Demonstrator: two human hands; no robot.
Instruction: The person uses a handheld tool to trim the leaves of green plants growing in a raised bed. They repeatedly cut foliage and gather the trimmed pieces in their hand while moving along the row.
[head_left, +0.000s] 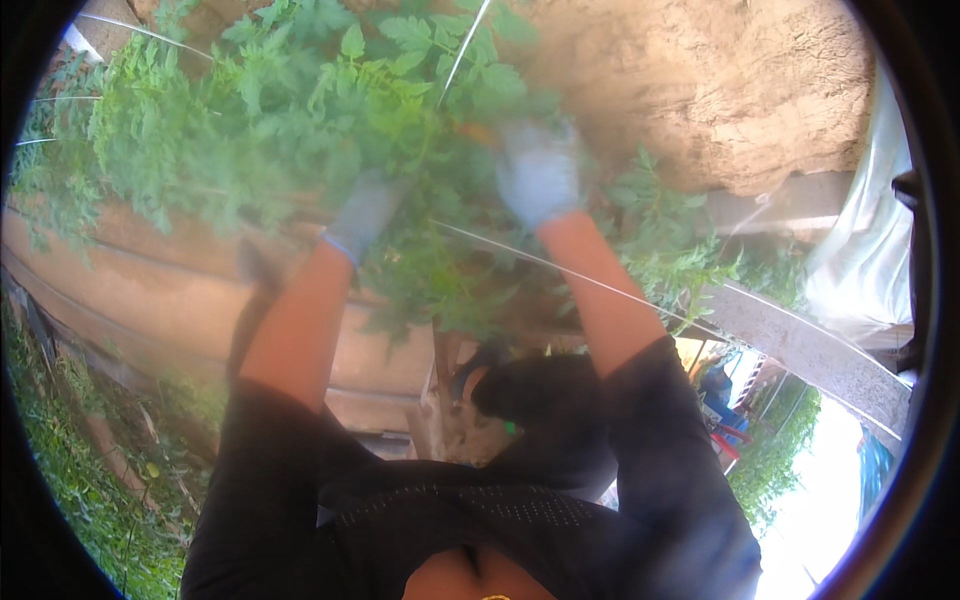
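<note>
Both hands reach in among tomato plants (405, 97) with green, lobed leaves. My left hand (367, 210), in a light blue-grey glove, is partly covered by foliage, so its fingers are hidden. To the right, my right hand (538, 169) wears a pale glove and is blurred at the edge of the leaves. A small blurred orange thing (476, 133) shows beside its fingers; I cannot tell whether it is held. A white string (463, 52) rises from the plants between the hands. Another string (525, 257) crosses in front of my right forearm.
A rough earthen wall (697, 82) stands at the upper right, with clear plastic sheeting (862, 247) beside it. A grey beam (810, 349) runs below. Left of me lies a tan, ridged surface (150, 292). More green plants (67, 450) grow at lower left.
</note>
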